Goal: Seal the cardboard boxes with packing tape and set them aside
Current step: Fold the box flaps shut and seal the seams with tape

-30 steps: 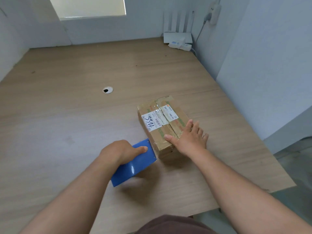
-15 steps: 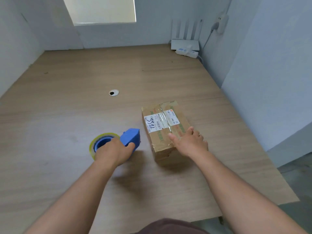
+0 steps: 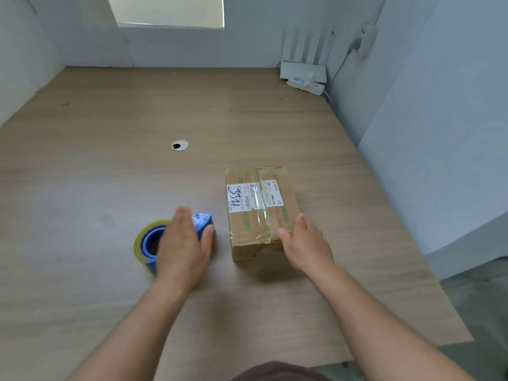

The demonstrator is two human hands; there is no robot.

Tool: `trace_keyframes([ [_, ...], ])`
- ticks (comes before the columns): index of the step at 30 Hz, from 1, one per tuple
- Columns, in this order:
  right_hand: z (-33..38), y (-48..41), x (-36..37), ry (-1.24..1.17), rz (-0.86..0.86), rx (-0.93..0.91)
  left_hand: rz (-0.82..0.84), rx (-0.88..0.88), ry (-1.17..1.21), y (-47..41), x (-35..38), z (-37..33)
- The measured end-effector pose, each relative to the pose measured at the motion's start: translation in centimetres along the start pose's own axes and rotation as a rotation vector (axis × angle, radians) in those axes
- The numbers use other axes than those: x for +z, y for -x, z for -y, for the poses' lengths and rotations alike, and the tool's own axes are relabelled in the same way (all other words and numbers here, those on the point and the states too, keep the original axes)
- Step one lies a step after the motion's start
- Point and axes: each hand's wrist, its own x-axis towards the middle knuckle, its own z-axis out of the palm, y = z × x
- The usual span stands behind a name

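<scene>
Soft daylight comes from the washed-out window (image 3: 170, 9) at the top, lighting the wooden table (image 3: 110, 188) evenly, with faint shadows beneath the left hand (image 3: 182, 243) and the box (image 3: 283, 204). The clear tape (image 3: 254, 218) on the box gives pale glare, the left fingertips (image 3: 182, 213) are motion-blurred, and the wide lens bends walls (image 3: 439, 133) and table edges near the corners.

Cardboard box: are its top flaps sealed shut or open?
Shut. The cardboard box flaps lie flat; clear tape covers the centre seam and near edge.
</scene>
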Motion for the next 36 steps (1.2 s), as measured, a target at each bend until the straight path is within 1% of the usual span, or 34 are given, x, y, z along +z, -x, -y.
trace_keyframes([
  [1,-0.1,0.0,0.0,-0.023,-0.028,0.01,0.03,0.008,0.15,0.6,0.2,-1.7],
  [3,0.2,0.0,0.2,-0.087,-0.065,0.065,0.192,-0.081,0.393,1.6,1.4,-4.8],
  [5,1.1,0.2,0.6,-0.123,-0.074,0.128,0.305,-0.265,0.555,1.6,3.0,-6.4],
  [6,1.6,0.3,1.0,-0.117,-0.078,0.143,0.324,-0.349,0.591,1.4,3.7,-6.7],
  [8,2.3,0.5,1.6,-0.083,-0.092,0.154,0.301,-0.437,0.585,1.0,4.9,-6.6],
  [11,2.0,0.4,2.3,-0.042,-0.16,0.122,0.242,-0.476,0.563,0.6,5.6,-6.1],
  [12,1.5,0.1,2.4,-0.075,-0.192,0.112,0.233,-0.474,0.564,0.5,5.6,-5.9],
  [14,0.3,-0.5,2.2,-0.255,-0.238,0.105,0.235,-0.475,0.58,0.3,5.6,-5.6],
  [16,-0.6,-1.0,1.6,-0.426,-0.234,0.114,0.242,-0.485,0.636,0.3,5.4,-5.5],
  [17,-1.0,-1.2,1.3,-0.457,-0.214,0.118,0.252,-0.495,0.66,0.2,5.3,-5.5],
  [20,-2.2,-1.8,0.4,-0.422,-0.154,0.085,0.316,-0.496,0.681,-0.1,4.9,-5.1],
  [22,-2.8,-1.7,-0.6,-0.382,-0.067,-0.001,0.385,-0.45,0.628,-0.3,4.4,-4.5],
  [23,-2.8,-1.5,-1.3,-0.305,-0.019,-0.054,0.428,-0.395,0.577,-0.3,4.1,-4.3],
  [24,-2.7,-1.3,-1.8,-0.165,0.022,-0.117,0.461,-0.315,0.487,-0.3,3.8,-4.1],
  [26,-2.0,-0.8,-2.0,0.169,0.04,-0.223,0.475,-0.102,0.151,-0.1,3.1,-4.2],
  [27,-1.7,-0.7,-1.8,0.286,0.024,-0.271,0.455,-0.005,-0.042,0.1,3.0,-4.3],
  [28,-1.4,-0.8,-1.4,0.356,0.015,-0.304,0.421,0.06,-0.184,0.1,2.8,-4.4],
  [29,-1.5,-1.0,-1.2,0.392,0.019,-0.33,0.401,0.101,-0.264,0.0,2.9,-4.3],
  [32,-2.7,-1.8,-1.5,0.414,0.106,-0.426,0.406,0.186,-0.314,-0.3,2.8,-3.6],
  [36,-4.0,-2.5,-2.5,0.345,0.228,-0.514,0.533,0.269,-0.27,-0.6,1.7,-1.7],
])
